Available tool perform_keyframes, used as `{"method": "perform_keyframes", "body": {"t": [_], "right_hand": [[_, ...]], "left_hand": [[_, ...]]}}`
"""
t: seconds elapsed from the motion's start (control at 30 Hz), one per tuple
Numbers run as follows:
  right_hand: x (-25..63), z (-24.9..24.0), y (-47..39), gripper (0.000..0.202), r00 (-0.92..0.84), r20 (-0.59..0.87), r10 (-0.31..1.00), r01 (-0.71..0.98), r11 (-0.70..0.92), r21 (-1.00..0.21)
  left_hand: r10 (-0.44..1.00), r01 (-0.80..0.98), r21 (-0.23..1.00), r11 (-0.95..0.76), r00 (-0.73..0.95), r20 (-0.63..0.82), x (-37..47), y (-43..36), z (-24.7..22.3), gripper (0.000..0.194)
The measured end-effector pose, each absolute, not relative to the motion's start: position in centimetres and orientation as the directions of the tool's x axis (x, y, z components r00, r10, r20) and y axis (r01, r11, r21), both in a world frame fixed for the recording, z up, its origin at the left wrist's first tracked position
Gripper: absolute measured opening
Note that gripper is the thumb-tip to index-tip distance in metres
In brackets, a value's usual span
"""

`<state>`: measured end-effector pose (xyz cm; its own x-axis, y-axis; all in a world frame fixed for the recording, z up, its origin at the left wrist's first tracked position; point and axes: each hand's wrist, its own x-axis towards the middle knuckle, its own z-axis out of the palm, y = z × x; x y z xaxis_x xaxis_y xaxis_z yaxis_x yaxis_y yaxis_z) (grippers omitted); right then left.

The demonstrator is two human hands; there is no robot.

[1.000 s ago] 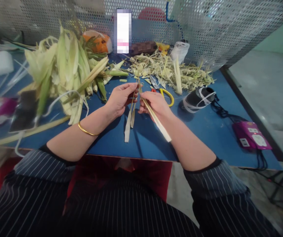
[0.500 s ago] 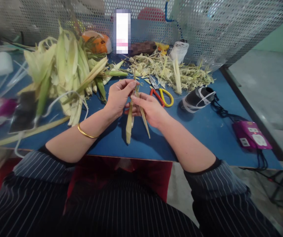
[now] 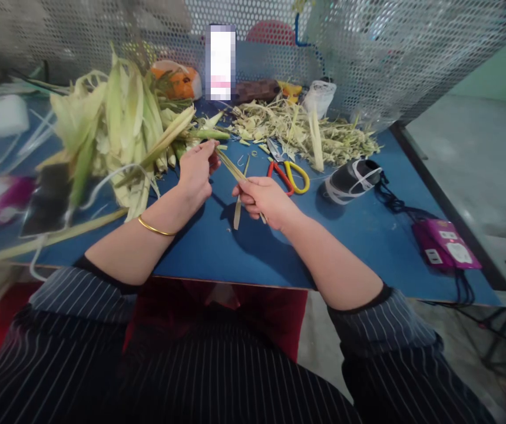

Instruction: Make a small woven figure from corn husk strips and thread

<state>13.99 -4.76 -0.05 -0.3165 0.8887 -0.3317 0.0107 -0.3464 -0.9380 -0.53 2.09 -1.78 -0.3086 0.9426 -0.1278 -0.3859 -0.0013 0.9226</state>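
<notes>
A narrow husk strip point(image 3: 231, 166) is stretched slantwise between my two hands. My left hand point(image 3: 196, 172) pinches its upper end, and my right hand point(image 3: 265, 198) is closed round its lower part, a short end poking out below the fingers. Another thin strip point(image 3: 237, 213) passes by the fingertips of my right hand; whether they hold it or it lies on the table, I cannot tell. Scissors point(image 3: 288, 175) with one red and one yellow handle lie just beyond my right hand. A large pile of corn husks point(image 3: 122, 112) is beyond my left hand.
Shredded husk pieces point(image 3: 274, 121) spread along the back of the blue table point(image 3: 199, 253). On the right are a black thread-wrapped cylinder point(image 3: 352, 179) and a purple power block point(image 3: 447, 242). A phone point(image 3: 221, 62) stands before the mesh; a dark device point(image 3: 47, 200) with a white cable lies left.
My hands have drawn apart, the left moving left and the right slightly down. The strip that hung down between them now slants across, and the other thin strip is separate from it.
</notes>
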Motion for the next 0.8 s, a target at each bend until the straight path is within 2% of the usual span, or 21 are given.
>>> {"method": "perform_keyframes", "body": {"t": [0.1,0.17,0.23,0.3,0.37,0.47,0.63,0.7,0.8], "right_hand": [[14.1,-0.6,-4.6,0.033,-0.281,-0.279,0.918,0.21,-0.225,-0.951],[14.2,-0.9,-4.4,0.035,-0.244,-0.201,0.949,0.401,-0.09,-0.912],[14.5,-0.9,-4.1,0.037,-0.23,-0.091,0.969,0.607,0.069,-0.792],[14.7,-0.7,-3.9,0.038,-0.251,-0.023,0.968,0.744,0.177,-0.644],[15.0,-0.3,-3.8,0.039,-0.268,-0.022,0.963,0.801,0.21,-0.561],[15.3,0.3,-3.9,0.041,-0.261,-0.054,0.964,0.826,0.194,-0.529],[15.2,0.3,-4.3,0.042,-0.283,-0.195,0.939,0.902,0.192,-0.386],[14.7,0.0,-4.7,0.052,-0.261,-0.211,0.942,0.926,0.182,-0.331],[13.7,-0.7,-5.4,0.068,-0.215,-0.152,0.965,0.946,0.167,-0.278]], "left_hand": [[0.916,-0.427,0.904,-0.026,-0.372,-0.15,-1.4,3.0,-1.8,0.02],[0.896,-0.446,0.894,-0.041,-0.412,-0.164,-1.9,3.4,-1.7,0.023],[0.885,-0.455,0.889,-0.051,-0.433,-0.171,-2.2,3.6,-1.7,0.025],[0.883,-0.452,0.89,-0.06,-0.441,-0.164,-2.3,3.7,-1.6,0.025],[0.882,-0.434,0.898,-0.075,-0.449,-0.144,-2.2,3.6,-1.6,0.023],[0.892,-0.399,0.913,-0.081,-0.437,-0.112,-2.2,3.5,-1.5,0.019],[0.934,-0.324,0.944,0.065,-0.313,-0.172,-1.9,3.2,-1.8,0.02],[0.934,-0.299,0.948,0.107,-0.297,-0.199,-1.7,3.0,-2.0,0.021],[0.928,-0.335,0.932,0.138,-0.285,-0.24,-1.3,2.8,-1.9,0.021]]}}
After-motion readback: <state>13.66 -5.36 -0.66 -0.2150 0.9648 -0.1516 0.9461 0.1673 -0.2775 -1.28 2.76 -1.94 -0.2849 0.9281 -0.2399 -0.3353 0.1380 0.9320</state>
